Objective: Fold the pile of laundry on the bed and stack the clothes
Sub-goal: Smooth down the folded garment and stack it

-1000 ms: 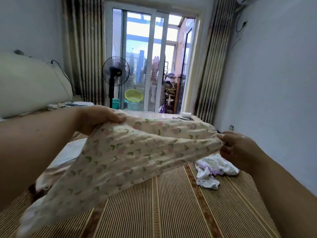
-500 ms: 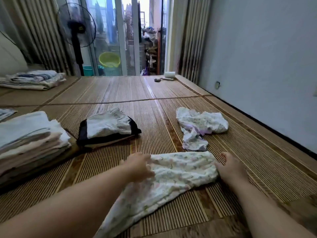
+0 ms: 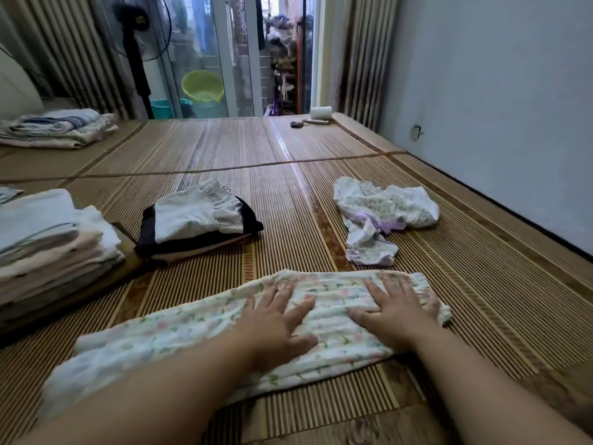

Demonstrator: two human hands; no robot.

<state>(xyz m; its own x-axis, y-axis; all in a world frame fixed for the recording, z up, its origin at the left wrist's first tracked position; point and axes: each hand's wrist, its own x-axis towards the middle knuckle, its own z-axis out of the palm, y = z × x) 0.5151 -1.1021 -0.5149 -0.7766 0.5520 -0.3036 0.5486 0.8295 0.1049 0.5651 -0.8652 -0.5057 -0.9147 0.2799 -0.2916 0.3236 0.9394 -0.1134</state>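
A pair of floral-print white trousers [image 3: 333, 300] lies flat on the bamboo bed mat [image 3: 481, 284], stretching from near centre down to the left. My left hand [image 3: 276, 319] presses flat on its middle with fingers spread. My right hand [image 3: 398, 309] lies flat on the waistband end, fingers straight. A crumpled white floral garment with purple trim [image 3: 382, 213] sits unfolded beyond it to the right. A small folded pile, white on black [image 3: 199, 220], lies ahead to the left. A taller stack of folded pale clothes [image 3: 48, 245] stands at the far left.
Another folded stack [image 3: 57, 126] rests at the far left corner of the bed. A white roll [image 3: 321, 112] and small items lie at the far edge. The wall [image 3: 497, 107] runs along the right side. A fan [image 3: 134, 43] and glass door stand beyond the bed.
The trousers went from being held up in the air to lying on the mat. Both hands let go of the cloth and now press flat on it.
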